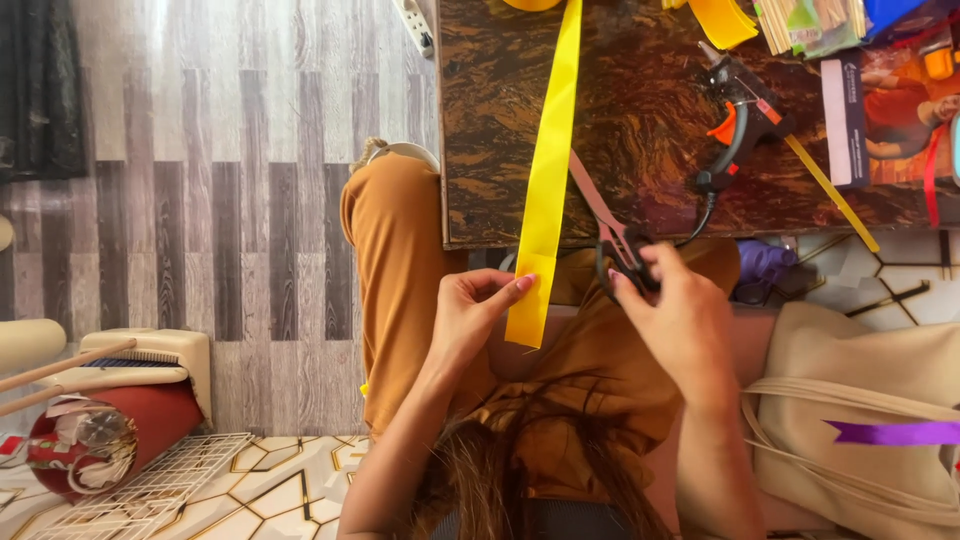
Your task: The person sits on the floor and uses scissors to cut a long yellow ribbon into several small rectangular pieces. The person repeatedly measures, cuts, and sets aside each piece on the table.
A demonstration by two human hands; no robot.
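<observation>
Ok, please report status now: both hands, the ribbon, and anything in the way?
Left hand pinches yellow ribbon near its folded end. Right hand holds scissors, blades beside ribbon. Glue gun on table, apart.

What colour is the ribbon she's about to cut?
Bright yellow. The ribbon shows best in the head view, pinched by the left hand.

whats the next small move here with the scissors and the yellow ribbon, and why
Probably swing the scissors left so the open blades straddle the yellow ribbon. The right hand already has fingers in the handles, with the blades pointing up beside the ribbon but apparently not across it yet. The left hand pinches the ribbon's folded lower end, keeping the strip straight off the table edge.
</observation>
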